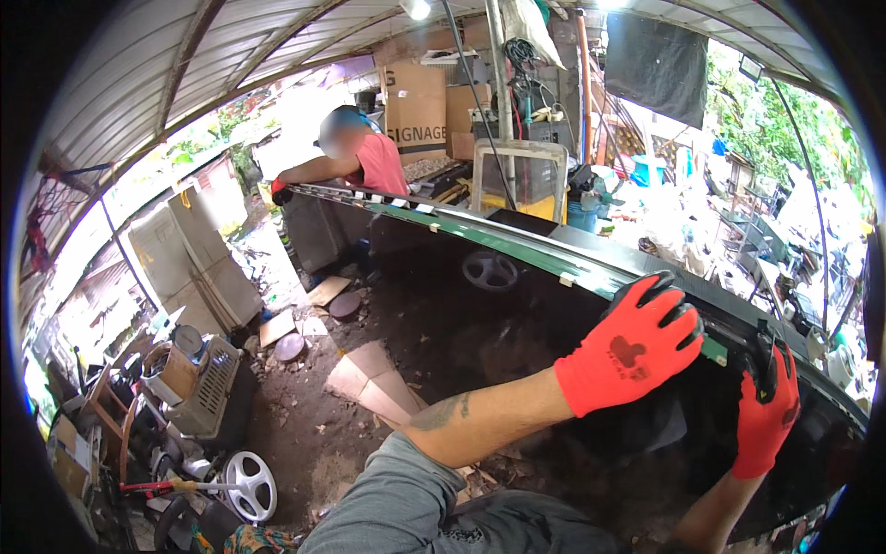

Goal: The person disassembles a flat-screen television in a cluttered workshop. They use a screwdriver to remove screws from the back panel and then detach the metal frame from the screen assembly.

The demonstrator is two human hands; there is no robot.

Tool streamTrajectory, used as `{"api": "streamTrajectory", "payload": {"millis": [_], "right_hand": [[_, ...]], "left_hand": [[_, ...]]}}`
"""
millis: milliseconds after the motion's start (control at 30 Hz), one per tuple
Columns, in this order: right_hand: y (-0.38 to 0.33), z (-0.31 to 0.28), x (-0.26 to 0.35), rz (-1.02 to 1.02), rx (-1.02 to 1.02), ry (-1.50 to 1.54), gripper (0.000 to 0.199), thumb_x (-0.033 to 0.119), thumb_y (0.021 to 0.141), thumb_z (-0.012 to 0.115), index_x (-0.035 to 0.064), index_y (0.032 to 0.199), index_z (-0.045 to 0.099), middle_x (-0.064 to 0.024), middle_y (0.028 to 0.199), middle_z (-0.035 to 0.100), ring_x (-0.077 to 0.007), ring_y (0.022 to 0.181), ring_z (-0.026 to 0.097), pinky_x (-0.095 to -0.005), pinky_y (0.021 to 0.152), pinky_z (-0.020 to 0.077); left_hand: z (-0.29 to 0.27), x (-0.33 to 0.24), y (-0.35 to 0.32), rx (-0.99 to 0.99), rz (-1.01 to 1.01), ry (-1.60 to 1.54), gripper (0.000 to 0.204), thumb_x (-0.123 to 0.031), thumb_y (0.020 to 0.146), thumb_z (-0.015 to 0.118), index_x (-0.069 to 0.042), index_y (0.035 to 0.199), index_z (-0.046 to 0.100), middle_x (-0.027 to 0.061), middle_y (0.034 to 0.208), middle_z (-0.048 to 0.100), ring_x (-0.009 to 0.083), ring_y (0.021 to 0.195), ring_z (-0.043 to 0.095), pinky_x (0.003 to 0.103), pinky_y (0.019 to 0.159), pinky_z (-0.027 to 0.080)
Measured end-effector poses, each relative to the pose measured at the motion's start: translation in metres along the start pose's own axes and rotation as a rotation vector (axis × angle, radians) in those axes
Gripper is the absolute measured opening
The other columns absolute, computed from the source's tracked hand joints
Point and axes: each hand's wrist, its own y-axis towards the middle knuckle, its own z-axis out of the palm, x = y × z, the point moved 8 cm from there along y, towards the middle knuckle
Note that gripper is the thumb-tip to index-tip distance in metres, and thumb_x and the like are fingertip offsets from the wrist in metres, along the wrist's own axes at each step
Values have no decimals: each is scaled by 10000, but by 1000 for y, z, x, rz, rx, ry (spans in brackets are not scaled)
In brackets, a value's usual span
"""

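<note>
A long, dark, glossy panel (517, 342), like a large flat screen, stands on its edge across the view in front of me. Along its top run a green strip (503, 242) and a metal frame with small pale tabs. My left hand (635, 349), in a red glove with black fingertips, is closed over this top edge. Further right, my right hand (771, 411), gloved alike, is closed around a small black tool (764, 365) at the same edge; its exact kind is partly hidden by the fingers. At the far left end, a co-worker's red-gloved hand (281, 191) rests on the panel.
A co-worker in a pink shirt (380, 166) stands behind the far end. White wheel (250, 487), grey crate (208, 392) and scrap lie at left. Floor tiles (374, 379) and round lids (289, 347) are on the dirt. A post (501, 83) and heaped scrap stand beyond.
</note>
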Motion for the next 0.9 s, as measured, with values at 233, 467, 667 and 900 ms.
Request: {"api": "streamTrajectory", "payload": {"millis": [233,467,667,900], "right_hand": [[0,6,15,50,57,14,545,146,744,823,89,1268,684,-195,1339,637,-402,1154,653,-413,960,531],[3,1,14,76,25,92,532,191,739,847,117,1244,698,-157,1314,657,-361,1001,716,-393,831,577],[2,0,13,97,10,150,559,84,694,831,99,1238,703,-196,1316,652,-392,1074,689,-407,878,560],[5,11,15,122,41,140,553,138,724,832,110,1258,690,-173,1312,652,-379,1050,694,-402,865,561]], "left_hand": [[3,-10,-33,-16,-47,56,304,-161,744,717,-167,1048,712,89,1176,659,340,1136,610,562,991,468],[10,-9,-40,-134,9,83,242,-136,705,779,-145,938,710,87,1172,670,359,1134,604,569,965,472],[12,-10,-42,-137,25,105,216,-158,724,787,-183,931,731,59,1159,681,332,1124,616,542,934,492],[14,-19,-103,15,50,94,273,-185,743,729,-237,1010,751,18,1166,682,304,1117,625,513,936,503]]}}
